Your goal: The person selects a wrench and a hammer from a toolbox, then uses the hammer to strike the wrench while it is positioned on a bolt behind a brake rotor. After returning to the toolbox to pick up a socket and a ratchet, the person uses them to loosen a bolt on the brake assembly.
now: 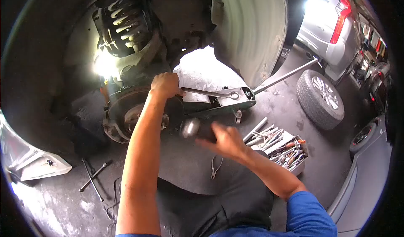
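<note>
My left hand (165, 84) is closed around one end of a long wrench (206, 92), whose ring end points right, over the floor jack (227, 107). Close by is the brake disc (120, 115) on the wheel hub, partly covered by my left forearm. What the wrench's near end touches is hidden behind the hand. Lower and to the right, my right hand (227, 142) is smeared by motion, its fingers wrapped round what looks like a hammer. The shiny hammer head (190, 128) shows just left of that hand, below the wrench.
A coil spring (126, 24) stands above the disc, beside a bright lamp (105, 64). The jack handle (288, 74) slants up right toward a removed wheel (320, 98). A toolbox (299, 166) full of tools, pliers (215, 169) and a cross wrench (93, 179) lie on the floor.
</note>
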### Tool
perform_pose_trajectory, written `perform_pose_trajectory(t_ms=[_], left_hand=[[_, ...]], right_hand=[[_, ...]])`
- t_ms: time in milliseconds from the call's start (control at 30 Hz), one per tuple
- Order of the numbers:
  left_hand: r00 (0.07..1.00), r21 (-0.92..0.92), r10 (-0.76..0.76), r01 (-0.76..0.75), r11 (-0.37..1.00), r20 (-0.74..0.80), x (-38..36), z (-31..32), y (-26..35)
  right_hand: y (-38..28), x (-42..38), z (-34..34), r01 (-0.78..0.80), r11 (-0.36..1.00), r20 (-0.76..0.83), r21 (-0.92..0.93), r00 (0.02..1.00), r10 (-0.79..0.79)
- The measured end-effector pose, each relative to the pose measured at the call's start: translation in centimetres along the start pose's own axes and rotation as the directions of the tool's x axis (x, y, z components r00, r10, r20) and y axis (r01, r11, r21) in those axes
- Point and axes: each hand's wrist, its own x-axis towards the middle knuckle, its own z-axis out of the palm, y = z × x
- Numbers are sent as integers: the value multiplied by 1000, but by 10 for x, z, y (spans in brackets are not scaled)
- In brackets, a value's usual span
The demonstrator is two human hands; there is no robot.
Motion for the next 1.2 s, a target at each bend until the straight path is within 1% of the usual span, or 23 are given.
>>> perform_pose_trajectory(t_ms=[67,100,133,167,200,233,267,333,433,467,533,600,733,767,800,867,900,933,1000,1033,1067,1133,1200], left_hand=[[1000,-19,-15,15,1000,12,2,-3,5],[1000,-11,-23,23,1000,7,2,-4,6],[999,-6,-34,34,999,5,-1,-5,6],[999,-12,-34,34,999,11,-2,-3,6],[999,-24,-37,38,999,8,-2,-3,8],[999,-18,-36,36,999,12,-1,-4,7],[1000,-8,-29,29,1000,-1,3,-8,5],[1000,-11,-28,28,1000,-4,0,-5,6],[999,-59,-15,18,998,46,1,-4,3],[998,-79,-12,16,997,54,2,-6,3],[999,-18,-15,14,1000,-35,-1,5,5],[998,15,-30,31,999,-55,6,1,3],[998,11,-52,51,999,41,4,-2,5],[998,13,-43,42,999,39,5,-5,6],[998,3,-58,58,998,35,3,-3,9],[997,14,-79,78,997,15,4,-4,8],[996,-18,-73,74,997,53,4,-6,7],[998,-6,-67,67,998,10,4,-2,7],[996,29,-47,49,998,-74,3,4,6],[998,19,-48,48,999,-32,2,2,6],[999,4,-48,48,999,3,3,-4,5],[999,-1,-43,43,999,25,2,1,7],[999,47,-46,47,998,-29,9,5,1]], right_hand=[[0,-7,-13,479,874,-10,-88,877,-481],[26,-4,-13,609,762,67,-221,788,-612],[63,-1,-1,507,848,37,-154,860,-508],[62,7,-3,205,962,31,-183,979,-203],[57,19,-9,-109,971,17,-215,993,115],[51,25,-9,-422,878,-15,-225,903,430],[46,11,5,-404,914,-55,-39,914,402],[42,-14,9,-62,997,-122,-42,991,56],[76,-3,0,312,949,-45,-43,948,-314],[78,11,-2,-321,946,32,-53,946,323],[63,27,-4,-455,891,-90,15,886,454],[45,8,11,-191,980,-272,47,942,197],[74,6,-3,276,959,-77,68,959,-271],[78,21,-5,-373,928,101,1,923,371],[85,35,-1,-393,915,-95,-87,918,385],[54,23,7,-442,873,-119,206,874,471],[45,13,10,-370,910,-112,186,912,394],[49,10,7,-164,973,-110,160,977,183],[59,7,-6,259,959,-99,117,964,-248],[73,16,-5,98,978,8,186,995,-102],[79,33,3,-321,943,-46,92,944,326],[100,60,9,-523,847,-87,98,843,530],[91,44,6,-358,918,-200,172,899,389]])
